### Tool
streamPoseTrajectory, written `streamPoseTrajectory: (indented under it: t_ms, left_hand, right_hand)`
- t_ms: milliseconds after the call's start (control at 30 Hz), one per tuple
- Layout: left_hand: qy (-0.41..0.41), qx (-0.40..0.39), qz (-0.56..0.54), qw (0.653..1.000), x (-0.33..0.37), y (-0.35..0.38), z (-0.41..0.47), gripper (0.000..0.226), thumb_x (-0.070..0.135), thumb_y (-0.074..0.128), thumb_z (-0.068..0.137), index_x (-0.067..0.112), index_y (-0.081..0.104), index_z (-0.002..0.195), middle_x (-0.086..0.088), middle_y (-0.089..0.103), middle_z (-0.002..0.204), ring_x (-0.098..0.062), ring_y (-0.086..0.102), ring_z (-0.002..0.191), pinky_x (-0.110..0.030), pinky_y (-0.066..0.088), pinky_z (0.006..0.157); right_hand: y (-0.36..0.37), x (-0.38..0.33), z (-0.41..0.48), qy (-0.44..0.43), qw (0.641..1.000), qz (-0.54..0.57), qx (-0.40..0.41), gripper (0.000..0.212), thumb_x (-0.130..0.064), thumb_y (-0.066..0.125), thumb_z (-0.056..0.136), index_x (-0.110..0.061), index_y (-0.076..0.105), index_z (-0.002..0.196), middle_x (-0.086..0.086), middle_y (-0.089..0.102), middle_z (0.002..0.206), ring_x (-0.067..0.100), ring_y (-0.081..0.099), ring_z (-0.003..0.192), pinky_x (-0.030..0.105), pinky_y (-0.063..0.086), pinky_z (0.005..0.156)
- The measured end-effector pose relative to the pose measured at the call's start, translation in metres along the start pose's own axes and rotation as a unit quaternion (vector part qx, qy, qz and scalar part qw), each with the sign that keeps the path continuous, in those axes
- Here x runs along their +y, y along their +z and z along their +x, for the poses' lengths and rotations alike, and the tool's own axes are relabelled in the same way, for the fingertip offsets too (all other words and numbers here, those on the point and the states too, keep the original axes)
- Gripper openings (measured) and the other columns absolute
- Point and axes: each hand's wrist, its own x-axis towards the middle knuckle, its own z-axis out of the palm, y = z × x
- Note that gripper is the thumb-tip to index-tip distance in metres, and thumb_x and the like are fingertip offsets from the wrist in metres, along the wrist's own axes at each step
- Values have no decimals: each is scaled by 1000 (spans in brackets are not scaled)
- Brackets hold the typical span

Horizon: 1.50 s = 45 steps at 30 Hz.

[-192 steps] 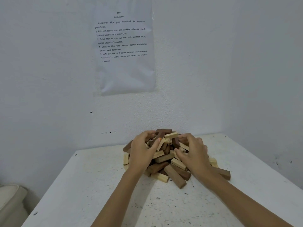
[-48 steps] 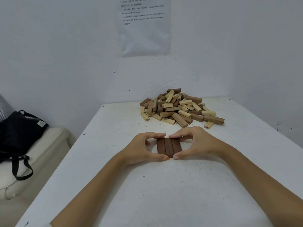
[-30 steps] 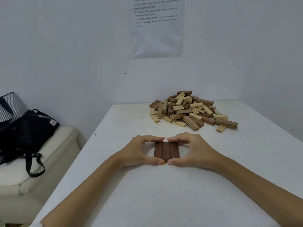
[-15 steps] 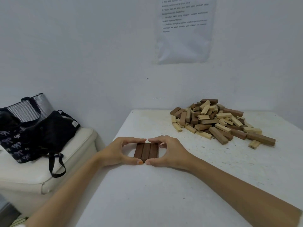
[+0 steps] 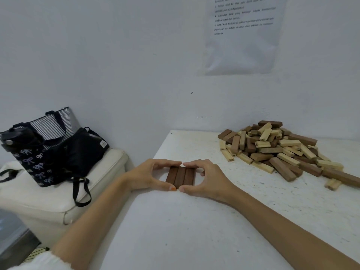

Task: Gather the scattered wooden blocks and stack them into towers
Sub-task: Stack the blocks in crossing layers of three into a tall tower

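Three dark brown wooden blocks (image 5: 180, 177) lie flat, side by side, as one row on the white table (image 5: 175, 230), close to its left edge. My left hand (image 5: 148, 176) cups the row from the left and my right hand (image 5: 207, 180) from the right. Thumbs touch the near ends, forefingers curl over the far ends, and the fingertips almost meet. A loose pile of light and dark wooden blocks (image 5: 272, 149) lies at the back right of the table, apart from both hands.
The table's left edge runs just beside my left wrist. Left of it stands a cream padded seat (image 5: 58, 195) with dark bags (image 5: 54, 149) on it. White walls close the back and right. A printed sheet (image 5: 243, 34) hangs on the wall above the pile.
Both hands have slid the row of three dark blocks leftward, away from the pile and toward the table's left edge. The view has turned left, showing the seat and bags.
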Motion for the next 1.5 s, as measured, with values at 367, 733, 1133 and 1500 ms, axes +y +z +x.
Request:
streamPoseTrajectory:
  t_ms: [367, 733, 1133, 1500]
  left_hand:
    - [11, -18, -24, 999, -1, 4, -2, 71, 13, 80, 76, 32, 48, 136, 19, 55, 131, 7, 43, 126, -14, 33, 105]
    - [11, -3, -61, 998, -4, 2, -5, 96, 12, 82, 74, 37, 25, 147, 9, 57, 131, 3, 41, 130, -25, 28, 113]
    - [13, 5, -70, 997, -6, 4, -5, 91, 10, 82, 73, 37, 32, 145, 9, 58, 130, 3, 41, 130, -23, 28, 112]
    - [12, -2, -56, 998, -1, 5, -5, 91, 10, 81, 75, 36, 30, 146, 11, 57, 130, 5, 40, 130, -10, 32, 105]
  right_hand:
    - [3, 3, 1, -10, 1000, 3, 0, 74, -45, 86, 63, -39, 53, 128, -13, 48, 123, -9, 47, 110, 5, 38, 78]
    - [1, 5, 0, -9, 1000, 17, -24, 78, -46, 85, 64, -47, 45, 130, -14, 50, 126, -11, 42, 117, 8, 35, 84]
    - [2, 5, 1, -7, 1000, 14, -13, 74, -43, 86, 64, -45, 47, 127, -13, 50, 123, -11, 43, 112, 8, 34, 80]
    - [3, 4, 0, -8, 1000, 14, -14, 72, -42, 85, 65, -45, 48, 126, -11, 48, 123, -11, 43, 115, 6, 34, 82]
